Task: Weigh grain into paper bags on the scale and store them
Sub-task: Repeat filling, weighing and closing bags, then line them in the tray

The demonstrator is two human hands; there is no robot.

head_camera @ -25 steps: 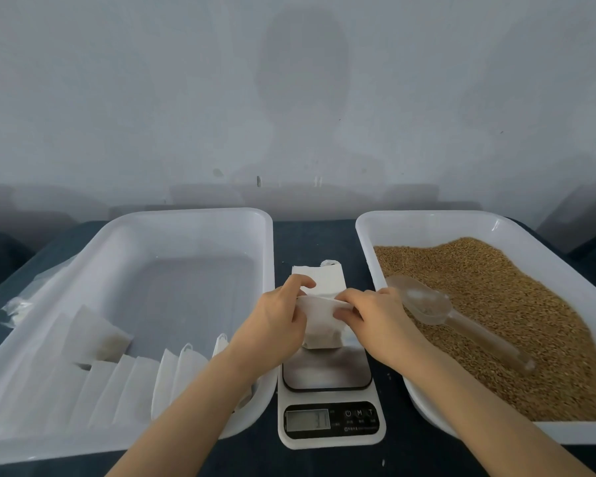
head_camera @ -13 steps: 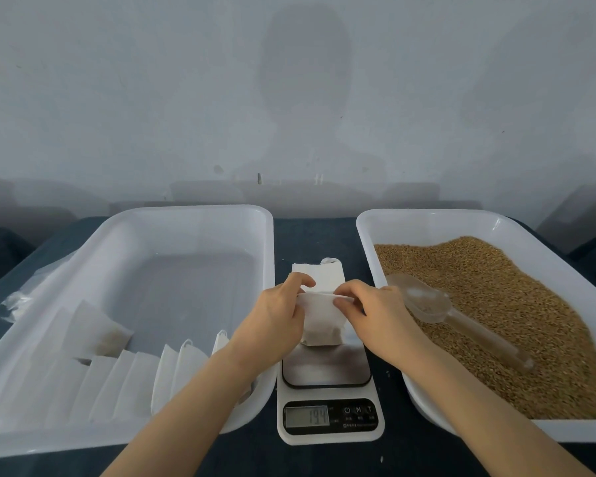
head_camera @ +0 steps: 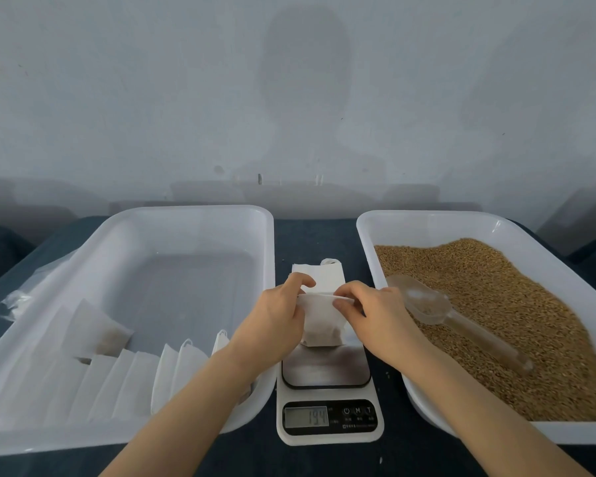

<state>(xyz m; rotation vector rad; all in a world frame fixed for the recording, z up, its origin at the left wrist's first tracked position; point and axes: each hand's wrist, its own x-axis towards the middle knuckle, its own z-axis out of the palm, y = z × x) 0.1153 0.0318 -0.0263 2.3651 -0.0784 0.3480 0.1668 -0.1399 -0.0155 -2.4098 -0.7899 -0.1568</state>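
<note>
A small white paper bag [head_camera: 320,323] with grain in it stands on the steel platform of a white kitchen scale [head_camera: 327,404], whose display reads 194. My left hand [head_camera: 276,320] pinches the bag's top edge from the left and my right hand [head_camera: 375,313] pinches it from the right. A clear plastic scoop [head_camera: 458,323] lies on the brown grain [head_camera: 516,315] in the white tray [head_camera: 427,222] on the right. Behind the scale lies a stack of flat white bags [head_camera: 320,273].
A large white tray [head_camera: 186,215] on the left holds a row of several filled white bags [head_camera: 117,376] along its near side. A crumpled clear plastic sheet [head_camera: 25,290] lies left of it. Everything sits on a dark blue table [head_camera: 310,235] against a pale wall.
The bag's top, folded forward a second ago, now stands raised between my fingers. The scale display now reads 194. Both hands stay at the bag.
</note>
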